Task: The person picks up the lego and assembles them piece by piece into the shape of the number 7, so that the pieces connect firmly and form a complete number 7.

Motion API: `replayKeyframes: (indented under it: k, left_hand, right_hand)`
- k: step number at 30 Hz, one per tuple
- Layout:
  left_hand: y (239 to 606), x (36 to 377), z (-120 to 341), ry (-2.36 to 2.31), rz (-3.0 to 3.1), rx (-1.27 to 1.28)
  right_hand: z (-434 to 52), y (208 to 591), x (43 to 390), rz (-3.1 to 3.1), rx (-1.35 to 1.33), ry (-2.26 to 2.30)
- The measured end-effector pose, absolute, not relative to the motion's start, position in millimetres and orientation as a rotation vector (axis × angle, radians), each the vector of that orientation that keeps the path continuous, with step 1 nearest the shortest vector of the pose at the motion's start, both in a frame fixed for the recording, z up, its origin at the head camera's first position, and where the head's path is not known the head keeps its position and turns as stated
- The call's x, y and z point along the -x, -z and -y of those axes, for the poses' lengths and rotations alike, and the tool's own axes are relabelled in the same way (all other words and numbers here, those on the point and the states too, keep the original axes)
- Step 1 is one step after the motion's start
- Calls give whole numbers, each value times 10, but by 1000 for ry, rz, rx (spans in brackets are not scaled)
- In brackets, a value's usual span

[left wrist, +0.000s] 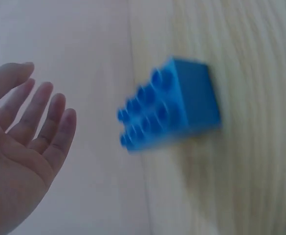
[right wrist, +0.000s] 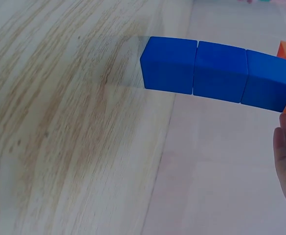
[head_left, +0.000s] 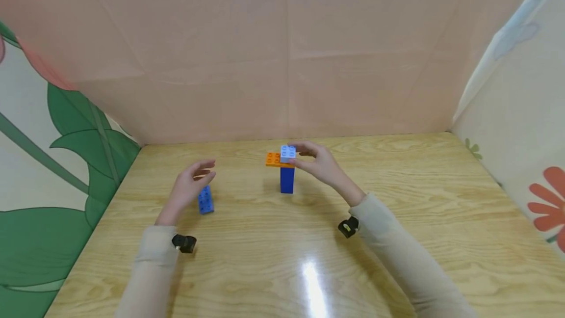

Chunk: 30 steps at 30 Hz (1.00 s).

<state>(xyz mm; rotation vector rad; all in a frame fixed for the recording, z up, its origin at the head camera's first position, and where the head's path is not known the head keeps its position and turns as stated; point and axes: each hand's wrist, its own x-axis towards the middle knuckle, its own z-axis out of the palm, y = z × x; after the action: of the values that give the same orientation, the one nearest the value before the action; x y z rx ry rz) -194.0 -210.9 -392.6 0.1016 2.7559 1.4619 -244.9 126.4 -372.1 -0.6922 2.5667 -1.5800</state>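
Observation:
A tower of three dark blue bricks (head_left: pixel 287 180) stands upright on the table, its joints visible in the right wrist view. Across its top lies a flat orange plate (head_left: pixel 271 160), jutting out to the left. My right hand (head_left: pixel 325 166) pinches a pale lavender-blue brick (head_left: pixel 288 154) between thumb and fingers, on the orange plate's right end. In the right wrist view that brick is mostly out of frame. To the left, my left hand (head_left: pixel 187 185) hovers with relaxed fingers and holds nothing. Beside and below it, a blue eight-stud brick (left wrist: pixel 196 95) rests studs up.
The light wooden table (head_left: pixel 247 259) ends at a pinkish covered wall (head_left: pixel 220 87) behind the tower. Patterned side panels with a green leaf (head_left: pixel 35 239) and a red flower (head_left: pixel 549 205) border it left and right. Both wrists carry small black cameras (head_left: pixel 348 227).

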Motion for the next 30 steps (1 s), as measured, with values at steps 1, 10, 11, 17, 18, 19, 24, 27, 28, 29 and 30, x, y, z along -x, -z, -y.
replayKeyframes:
  k: [1, 10, 11, 17, 18, 19, 24, 27, 28, 29, 30]
  left_hand:
    - [3938, 1934, 2146, -1453, -2754, -92]
    - [4048, 1886, 2365, -1238, -2748, 1]
    - [4057, 1883, 2380, -1200, -2737, 9]
    - [4116, 1867, 2437, -1071, -2665, 14]
    - [4127, 1867, 2442, -1063, -2659, 12]
    - [4136, 1867, 2447, -1051, -2655, 13]
    - [4163, 1864, 2457, -1022, -2627, 30]
    - [4181, 1868, 2447, -1022, -2612, 54]
    - [4185, 1869, 2443, -1024, -2610, 57]
    - [4189, 1869, 2439, -1026, -2610, 63]
    - [4193, 1871, 2434, -1029, -2609, 62]
  right_hand:
    - [-1264, 3719, 2449, -2566, 688, 1581]
    - [-1278, 3710, 2443, -2585, 681, 1561]
    - [-1280, 3711, 2445, -2582, 686, 1566]
    - [-1286, 3710, 2440, -2569, 696, 1578]
    - [-1286, 3706, 2436, -2569, 696, 1578]
    - [-1287, 3703, 2433, -2569, 697, 1580]
    - [-1290, 3700, 2429, -2558, 719, 1589]
    - [-1290, 3708, 2437, -2553, 712, 1591]
    - [-1290, 3709, 2439, -2552, 709, 1588]
    - [-1291, 3710, 2441, -2552, 709, 1585]
    - [-1290, 3712, 2443, -2551, 707, 1584]
